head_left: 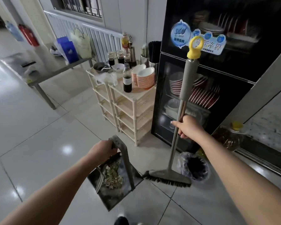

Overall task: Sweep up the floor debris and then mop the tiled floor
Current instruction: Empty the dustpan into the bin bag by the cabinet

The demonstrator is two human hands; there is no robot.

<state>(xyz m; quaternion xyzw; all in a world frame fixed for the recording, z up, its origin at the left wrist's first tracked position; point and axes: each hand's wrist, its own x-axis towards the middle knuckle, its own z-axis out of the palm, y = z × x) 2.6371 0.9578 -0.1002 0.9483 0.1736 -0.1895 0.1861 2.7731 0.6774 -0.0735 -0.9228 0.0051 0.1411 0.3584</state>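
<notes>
The fingers of your left hand (102,149) are curled tight round the top of the handle of the grey long-handled dustpan (114,194), and you hold it just above the floor in front of you. The fingers of your right hand (188,126) are wrapped round the shiny metal pole of the grey broom with the yellow ring on top (187,82). The pole stands almost straight up, and its dark bristles are at the floor just to the right of the dustpan. Inside the dustpan sits a pile of pale green and brown food scraps (113,176), so the mess is in the pan and not on the floor. The shiny white tiled floor (39,127) around you shows no more scraps that I can see, so the sweeping looks almost done. Just past the broom head stands a small round bin lined with a bluish plastic bag (181,160), close to the tall black glass cabinet full of plates (206,51). A cream plastic shelf rack with bowls and bottles (134,111) stands left of the cabinet. I think your next job is to tip the scraps into the bin, and you need to hold the pan level on the way so nothing falls out. The mopping has not started, and no mop shows anywhere here.
</notes>
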